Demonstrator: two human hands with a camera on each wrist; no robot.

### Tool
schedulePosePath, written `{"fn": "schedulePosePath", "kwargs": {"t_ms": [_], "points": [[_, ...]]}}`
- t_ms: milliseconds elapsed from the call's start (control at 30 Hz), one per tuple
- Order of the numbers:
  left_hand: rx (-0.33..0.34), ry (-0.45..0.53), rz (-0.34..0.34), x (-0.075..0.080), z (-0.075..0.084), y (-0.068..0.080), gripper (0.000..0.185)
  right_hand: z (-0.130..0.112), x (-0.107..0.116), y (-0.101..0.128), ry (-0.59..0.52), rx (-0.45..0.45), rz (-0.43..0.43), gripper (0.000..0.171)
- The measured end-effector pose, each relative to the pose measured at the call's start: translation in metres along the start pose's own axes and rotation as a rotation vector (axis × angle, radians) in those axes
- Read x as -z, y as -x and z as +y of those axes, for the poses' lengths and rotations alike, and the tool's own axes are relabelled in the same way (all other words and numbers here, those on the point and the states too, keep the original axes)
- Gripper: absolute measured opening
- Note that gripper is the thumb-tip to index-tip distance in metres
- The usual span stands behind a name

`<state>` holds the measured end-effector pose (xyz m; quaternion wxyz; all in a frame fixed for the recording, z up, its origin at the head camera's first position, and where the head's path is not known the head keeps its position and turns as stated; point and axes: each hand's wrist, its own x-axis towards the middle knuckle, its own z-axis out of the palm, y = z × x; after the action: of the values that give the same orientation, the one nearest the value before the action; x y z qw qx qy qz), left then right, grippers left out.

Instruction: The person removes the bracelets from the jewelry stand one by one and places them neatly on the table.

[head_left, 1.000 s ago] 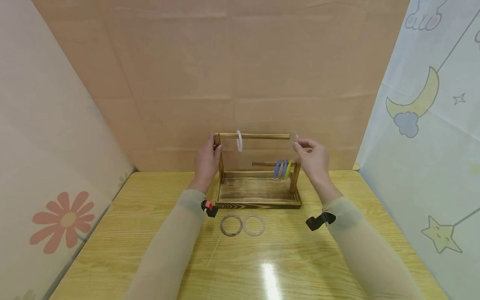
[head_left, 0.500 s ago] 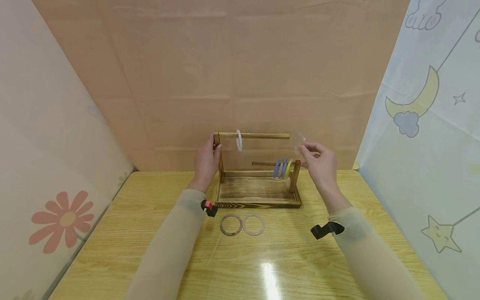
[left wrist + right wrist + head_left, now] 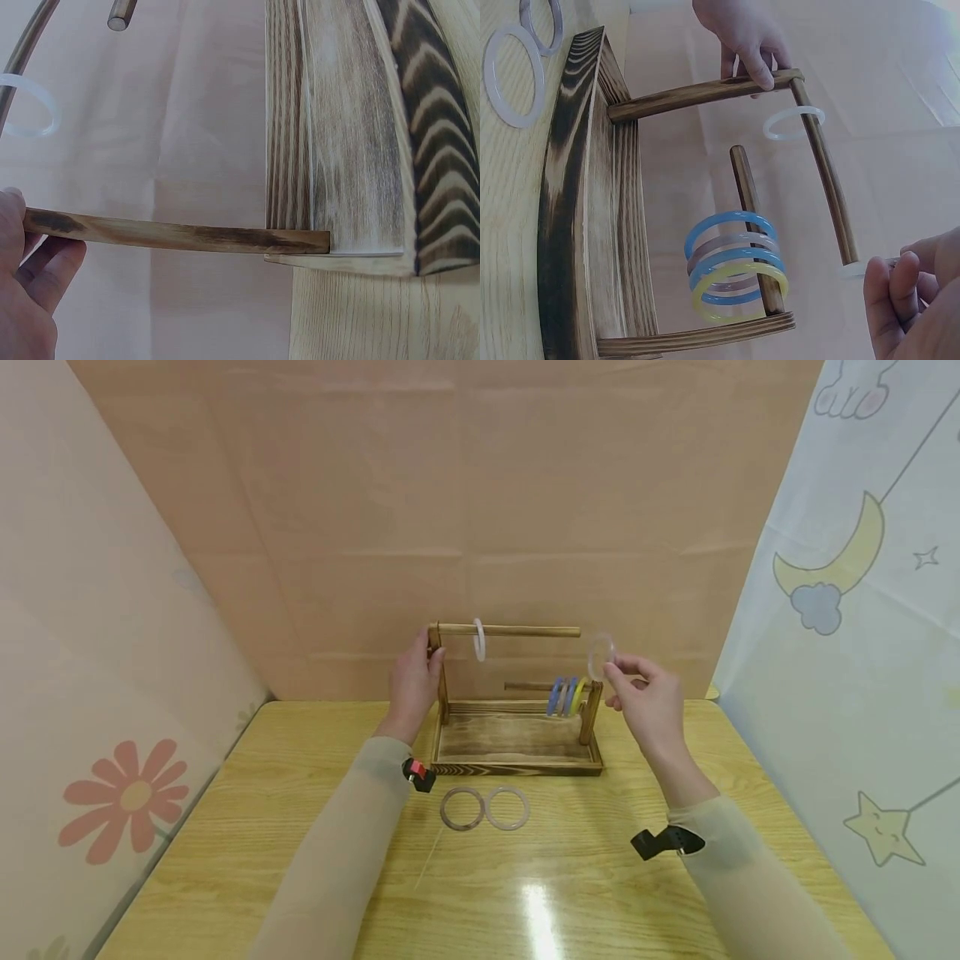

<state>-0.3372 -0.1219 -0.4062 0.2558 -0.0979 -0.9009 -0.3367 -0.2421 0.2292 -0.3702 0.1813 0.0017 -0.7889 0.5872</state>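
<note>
Fingers of the right hand pinch a clear ring just off the upper rod's 3 o'clock end. At 9 o'clock the left hand grips the wooden rack's post, near a white ring hanging on the rod

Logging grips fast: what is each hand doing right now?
Left hand: grips the wooden rack at its left post.
Right hand: pinches a clear ring.
</note>
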Motion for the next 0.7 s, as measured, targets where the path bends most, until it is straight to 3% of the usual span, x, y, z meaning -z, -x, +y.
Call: {"fn": "schedulePosePath", "kwargs": {"t_ms": [700], "points": [[-0.006,0.027,-0.007,0.0,0.003,0.0,0.034,0.003,0.004,0.037,0.044,-0.097,-0.187,0.042]]}}
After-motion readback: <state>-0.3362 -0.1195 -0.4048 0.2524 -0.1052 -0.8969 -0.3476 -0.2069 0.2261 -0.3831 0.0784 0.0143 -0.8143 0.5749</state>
